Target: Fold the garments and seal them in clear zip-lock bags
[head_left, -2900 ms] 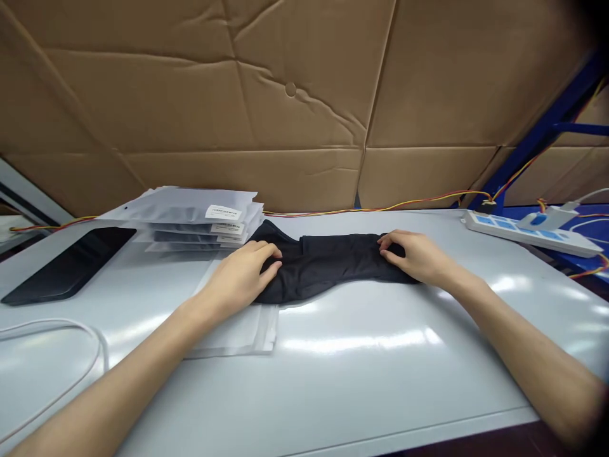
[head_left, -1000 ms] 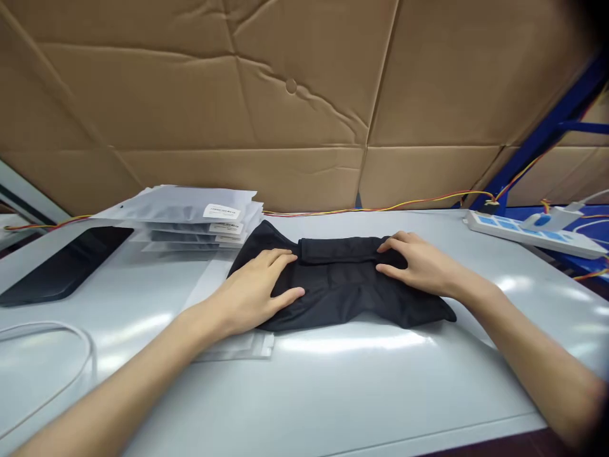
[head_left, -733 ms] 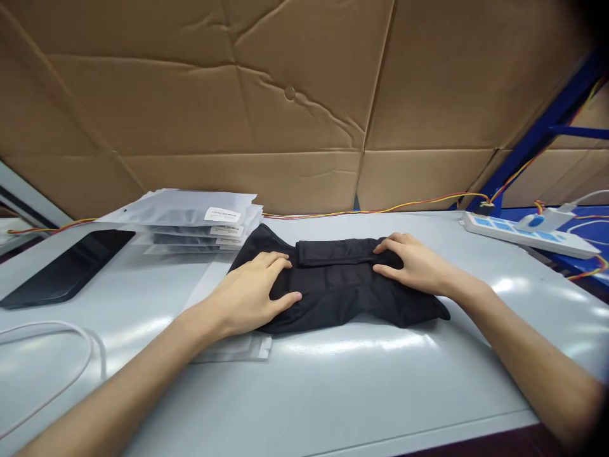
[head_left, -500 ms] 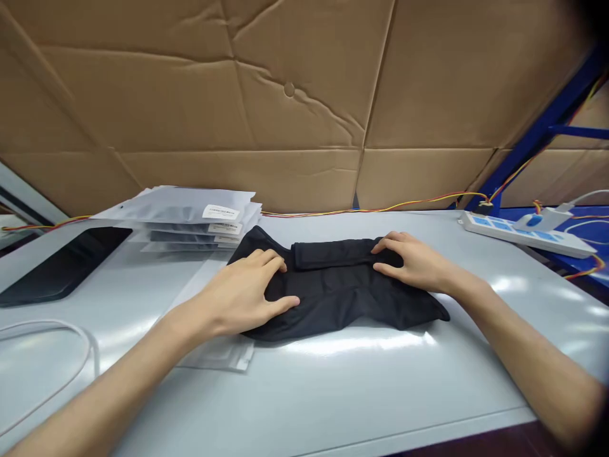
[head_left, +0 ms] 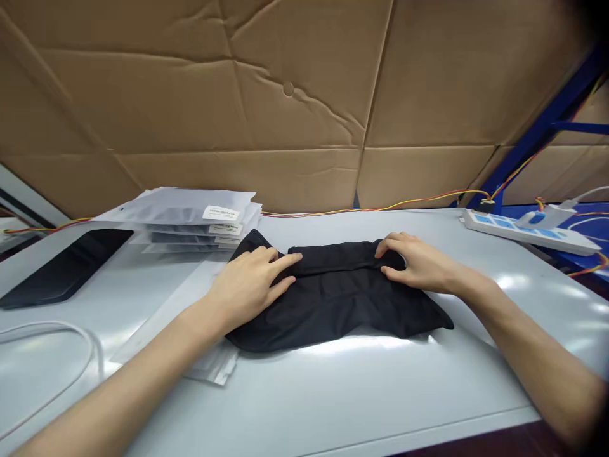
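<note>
A piece of black cloth [head_left: 333, 304] lies across the table, its far edge folded over into a flat band. My left hand [head_left: 252, 279] grips the left end of that band, index finger on top and thumb on the near side, the other fingers curled into the cloth. At the band's right end, my right hand [head_left: 412, 260] pinches the fabric between thumb and bent fingers. The cloth's near part spreads wrinkled toward me, with one corner reaching out to the right. What the fabric is, a garment or a bag, I cannot tell.
Left of the cloth sits a stack of frosted plastic bags [head_left: 190, 206] with white labels. More clear plastic [head_left: 214, 368] lies partly under my left arm. A black phone-like slab [head_left: 66, 270], a white cable [head_left: 80, 330] and a power strip [head_left: 528, 231] rest about; cardboard [head_left: 295, 114] stands behind.
My left hand has shifted up to the folded band, its index finger now laid along it. The cloth's near edge has slid slightly toward me. My right hand stays nearly in place.
</note>
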### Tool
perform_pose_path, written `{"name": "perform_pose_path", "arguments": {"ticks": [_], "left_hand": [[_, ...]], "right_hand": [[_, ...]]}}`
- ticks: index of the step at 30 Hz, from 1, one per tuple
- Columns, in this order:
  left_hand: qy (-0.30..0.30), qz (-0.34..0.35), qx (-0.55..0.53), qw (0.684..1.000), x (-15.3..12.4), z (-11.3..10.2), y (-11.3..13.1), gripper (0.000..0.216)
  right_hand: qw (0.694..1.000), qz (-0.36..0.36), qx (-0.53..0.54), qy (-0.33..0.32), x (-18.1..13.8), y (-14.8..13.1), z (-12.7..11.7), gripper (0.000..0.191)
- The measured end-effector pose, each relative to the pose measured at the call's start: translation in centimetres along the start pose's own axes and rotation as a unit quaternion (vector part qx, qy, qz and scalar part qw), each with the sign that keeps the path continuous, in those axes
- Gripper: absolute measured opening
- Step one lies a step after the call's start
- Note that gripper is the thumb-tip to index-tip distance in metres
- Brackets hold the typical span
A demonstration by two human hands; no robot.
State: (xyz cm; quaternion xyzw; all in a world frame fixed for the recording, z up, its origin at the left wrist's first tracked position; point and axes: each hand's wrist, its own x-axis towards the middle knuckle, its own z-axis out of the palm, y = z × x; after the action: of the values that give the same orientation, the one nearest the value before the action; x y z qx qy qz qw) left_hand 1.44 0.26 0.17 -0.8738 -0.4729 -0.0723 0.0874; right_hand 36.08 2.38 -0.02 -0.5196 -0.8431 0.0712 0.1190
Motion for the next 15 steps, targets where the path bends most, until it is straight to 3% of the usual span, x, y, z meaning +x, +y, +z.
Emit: {"name": "perform_pose_path", "arguments": {"ticks": [11, 15], "left_hand": [[0.000, 0.000, -0.021, 1.000, 0.39, 0.22, -0.17, 0.042], [0.031, 0.020, -0.052, 0.998, 0.35, 0.33, -0.30, 0.040]], "right_hand": [[0.999, -0.024, -0.037, 0.024, 0.17, 0.53, -0.27, 0.019], [0.999, -0.014, -0.026, 0.025, 0.15, 0.09, -0.51, 0.020]]}}
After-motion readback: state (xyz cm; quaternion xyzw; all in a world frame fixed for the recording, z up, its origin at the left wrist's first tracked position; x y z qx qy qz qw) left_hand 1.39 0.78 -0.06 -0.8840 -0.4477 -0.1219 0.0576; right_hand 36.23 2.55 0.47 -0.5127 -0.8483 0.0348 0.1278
